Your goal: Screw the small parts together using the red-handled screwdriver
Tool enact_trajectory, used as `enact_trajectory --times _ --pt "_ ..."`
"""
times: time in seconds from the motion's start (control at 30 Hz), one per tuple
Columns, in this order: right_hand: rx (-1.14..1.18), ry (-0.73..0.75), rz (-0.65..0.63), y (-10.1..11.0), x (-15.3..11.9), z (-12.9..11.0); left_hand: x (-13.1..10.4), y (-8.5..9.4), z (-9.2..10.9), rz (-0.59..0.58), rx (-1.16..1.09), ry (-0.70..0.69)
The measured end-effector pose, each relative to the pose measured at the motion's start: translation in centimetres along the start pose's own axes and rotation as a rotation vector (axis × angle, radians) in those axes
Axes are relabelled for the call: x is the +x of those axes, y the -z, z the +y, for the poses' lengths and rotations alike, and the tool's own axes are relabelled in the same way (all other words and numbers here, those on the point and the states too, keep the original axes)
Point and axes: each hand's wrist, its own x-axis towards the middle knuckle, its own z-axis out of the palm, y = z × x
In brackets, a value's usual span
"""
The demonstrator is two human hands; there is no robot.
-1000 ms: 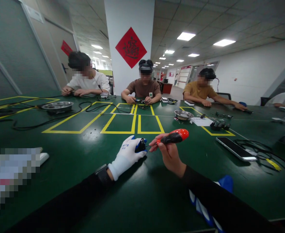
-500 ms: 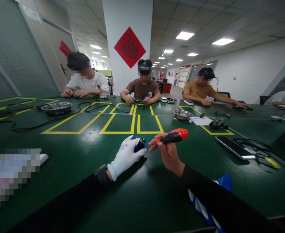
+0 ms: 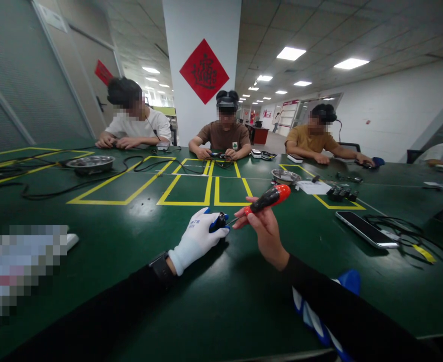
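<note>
My left hand (image 3: 199,234), in a white glove with blue fingertips, is closed around a small black part (image 3: 220,221) with a metal top. Its exact kind is hard to make out. My bare right hand (image 3: 264,226) grips a screwdriver (image 3: 270,199) by its red and black handle. The screwdriver slants down to the left, its thin shaft reaching toward the black part; whether the tip touches it cannot be told. A blue and white glove (image 3: 314,319) lies partly under my right sleeve.
A phone (image 3: 364,229) and coiled black cables (image 3: 406,236) lie on the right. Metal bowls (image 3: 286,176) (image 3: 89,163), white paper (image 3: 314,187) and black parts (image 3: 342,193) stand farther off. Several people sit opposite along the green table (image 3: 131,311), marked with yellow tape.
The screwdriver handle has tilted up more steeply, and my right hand has drawn slightly away from my left. The person at right has pulled an outstretched hand inward.
</note>
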Motion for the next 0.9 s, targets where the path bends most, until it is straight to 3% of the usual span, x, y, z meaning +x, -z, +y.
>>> enact_trajectory --times 0.13,0.4,0.9 --pt "0.001 -0.018 0.005 0.17 0.17 0.17 -0.03 -0.01 -0.02 0.008 -0.006 -0.045" --pt "-0.046 -0.005 0.025 0.02 0.52 -0.06 -0.07 -0.01 0.11 0.018 0.021 0.007" --pt "0.007 -0.048 0.068 -0.16 0.31 0.17 -0.02 -0.21 -0.26 0.013 0.013 -0.015"
